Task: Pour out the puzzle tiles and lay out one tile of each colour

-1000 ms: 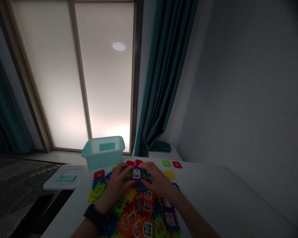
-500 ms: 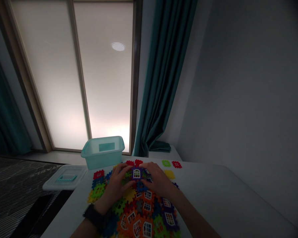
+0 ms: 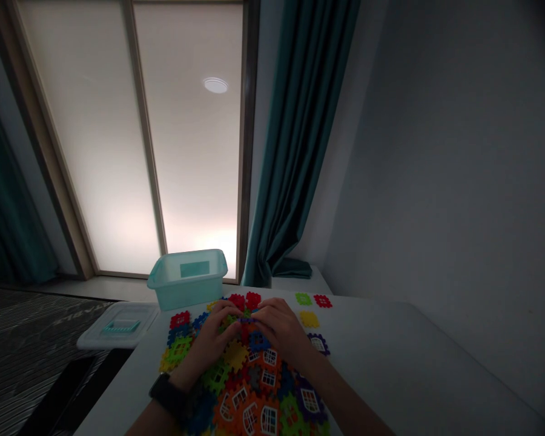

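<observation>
The left hand and right hand were curled in, fingertips meeting over the tiles, but I couldn't tell what they held. The interlocked tiles lay flat under both palms, easy to reach.

The left hand and right hand cover the middle of the interlocking plastic window tiles, hiding whatever lies between the fingers. The bottom edge cuts off the tiles and both forearms. The dark striped surface at left seems too dim to identify.
</observation>
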The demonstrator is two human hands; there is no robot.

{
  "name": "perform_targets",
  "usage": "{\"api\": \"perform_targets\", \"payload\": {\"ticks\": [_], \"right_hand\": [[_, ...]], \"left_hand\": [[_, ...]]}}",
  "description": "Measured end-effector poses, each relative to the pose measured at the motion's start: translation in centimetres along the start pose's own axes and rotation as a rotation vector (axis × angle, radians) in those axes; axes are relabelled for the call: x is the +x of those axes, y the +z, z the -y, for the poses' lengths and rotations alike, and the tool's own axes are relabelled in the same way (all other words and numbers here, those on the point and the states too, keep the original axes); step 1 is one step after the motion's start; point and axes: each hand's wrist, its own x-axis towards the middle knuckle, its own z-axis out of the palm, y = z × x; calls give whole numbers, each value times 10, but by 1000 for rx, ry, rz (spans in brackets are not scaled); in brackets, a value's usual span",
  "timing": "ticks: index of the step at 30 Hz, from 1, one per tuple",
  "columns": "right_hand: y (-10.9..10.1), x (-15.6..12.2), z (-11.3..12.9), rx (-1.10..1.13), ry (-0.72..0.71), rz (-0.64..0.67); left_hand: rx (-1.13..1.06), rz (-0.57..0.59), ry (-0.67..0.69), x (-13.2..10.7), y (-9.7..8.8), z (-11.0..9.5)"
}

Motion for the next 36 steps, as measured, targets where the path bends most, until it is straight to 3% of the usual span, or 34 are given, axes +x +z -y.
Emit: {"api": "perform_targets", "payload": {"ticks": [6,11,16,22,28,31,36], "right_hand": [[5,6,4,397,475,-9],[7,6,6,803,704,11],[-2,8,15,884,816,54],[1,8,11,851,754,60],[6,5,4,357,370,-44],[7,2,0,263,187,-63],[8,-3,-4,154,78,-31]], "left_hand": [[-111,37,-85,3,-1,-6],[-182,91,-168,2,0,-9],[-225,105,-207,1,0,-11],[-206,125,-231,1,-1,-18],[-265,127,-270,0,1,-16],[-264,124,-225,0,2,-10],[-73,62,-70,-1,0,-5]]}}
